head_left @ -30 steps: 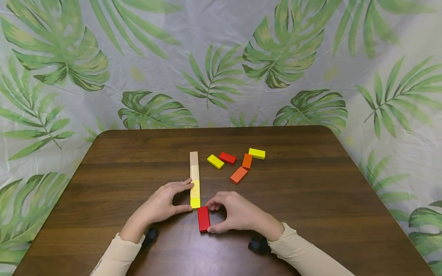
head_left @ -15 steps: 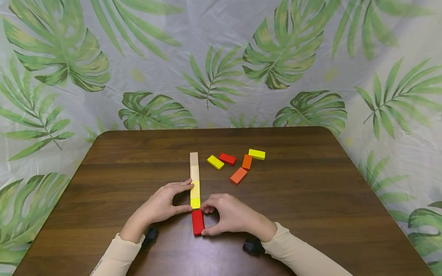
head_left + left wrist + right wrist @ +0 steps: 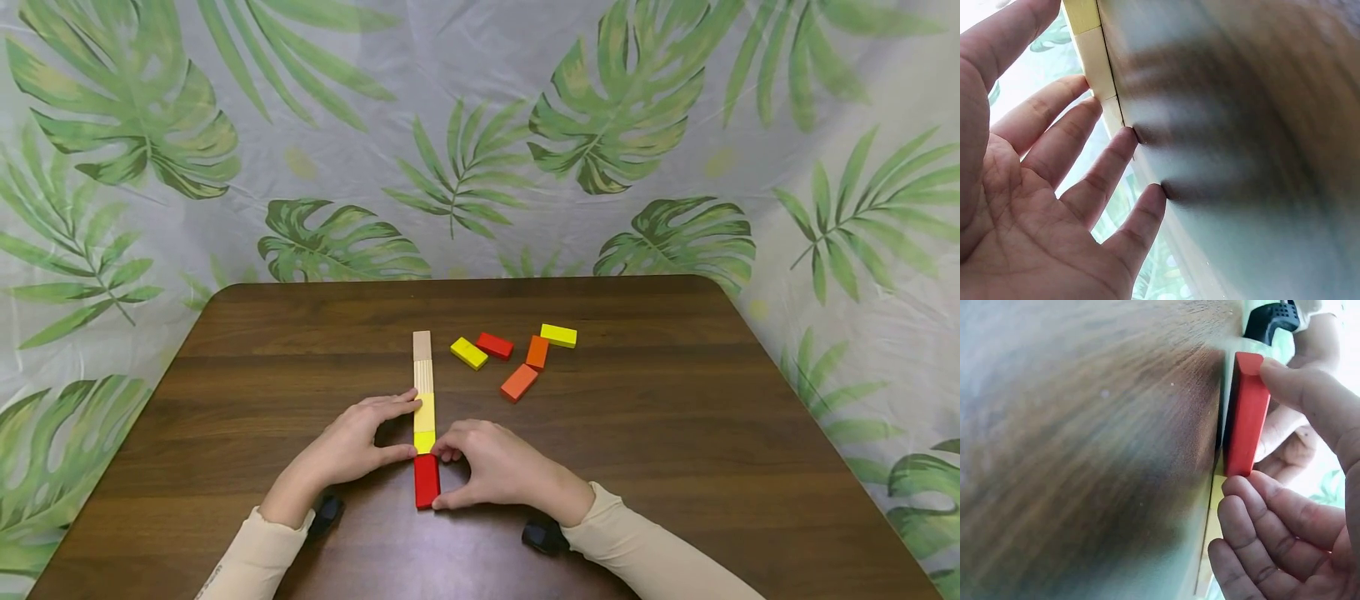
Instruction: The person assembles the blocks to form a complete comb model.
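A straight row of wooden blocks runs away from me on the table [image 3: 660, 467]. Nearest is a bright yellow block [image 3: 424, 442], then a pale yellow one [image 3: 427, 419], a striped natural one [image 3: 423, 377] and a pinkish one [image 3: 422, 346]. My left hand [image 3: 348, 442] lies along the row's left side, thumb and fingers extended, fingertips at the blocks. At the row's near end, my right hand [image 3: 498, 462] pinches a red block [image 3: 427, 482] lengthwise between thumb and fingertips. In the right wrist view the red block [image 3: 1249, 419] shows a dark gap under it.
Beyond my right hand lie loose blocks: a yellow block [image 3: 468, 353], a red one [image 3: 495, 345], two orange ones, one nearer [image 3: 519, 382] and one farther [image 3: 537, 352], and another yellow one [image 3: 558, 336]. A leaf-print cloth [image 3: 480, 150] hangs behind the table.
My right hand has moved left with the red block, bringing it from the right of the row into line with the yellow block's near end. My left hand stays in place.
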Demonstrator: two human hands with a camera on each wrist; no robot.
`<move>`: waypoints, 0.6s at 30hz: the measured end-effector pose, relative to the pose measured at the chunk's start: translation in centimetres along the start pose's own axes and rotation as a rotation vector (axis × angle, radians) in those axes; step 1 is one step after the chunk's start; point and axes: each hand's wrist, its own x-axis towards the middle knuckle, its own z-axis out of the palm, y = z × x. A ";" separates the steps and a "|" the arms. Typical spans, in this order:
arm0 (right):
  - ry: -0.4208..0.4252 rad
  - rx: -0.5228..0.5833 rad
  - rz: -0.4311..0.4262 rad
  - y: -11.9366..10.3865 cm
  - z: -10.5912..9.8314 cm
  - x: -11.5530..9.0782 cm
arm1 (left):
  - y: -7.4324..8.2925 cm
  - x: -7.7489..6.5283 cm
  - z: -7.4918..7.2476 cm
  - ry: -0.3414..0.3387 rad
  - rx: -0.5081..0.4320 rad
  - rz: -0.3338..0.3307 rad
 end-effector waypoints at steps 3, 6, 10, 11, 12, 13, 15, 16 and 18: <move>0.013 -0.036 -0.007 -0.2 0.0 -0.1 | 0.0 0.0 0.0 0.002 0.002 0.002; 0.015 -0.069 -0.005 -0.4 -0.1 -0.1 | 0.1 0.0 0.0 0.005 0.005 0.006; 0.011 -0.097 -0.004 -0.7 -0.1 -0.2 | 0.1 0.0 -0.1 0.013 0.011 0.013; 0.012 -0.099 -0.006 -0.7 -0.2 -0.2 | 0.1 0.0 -0.1 0.015 0.012 0.015; 0.013 -0.103 -0.010 -0.8 -0.2 -0.2 | 0.1 -0.1 -0.1 0.016 0.011 0.016; 0.014 -0.107 -0.011 -0.8 -0.2 -0.2 | 0.1 -0.1 -0.1 0.017 0.011 0.018; 0.012 -0.119 -0.018 -0.8 -0.2 -0.2 | 0.1 -0.1 -0.1 0.019 0.015 0.024; 0.011 -0.123 -0.020 -0.8 -0.1 -0.2 | 0.1 -0.1 -0.1 0.017 0.013 0.022; 0.004 -0.130 -0.023 -0.8 -0.1 -0.2 | 0.2 -0.1 -0.2 0.019 0.011 0.025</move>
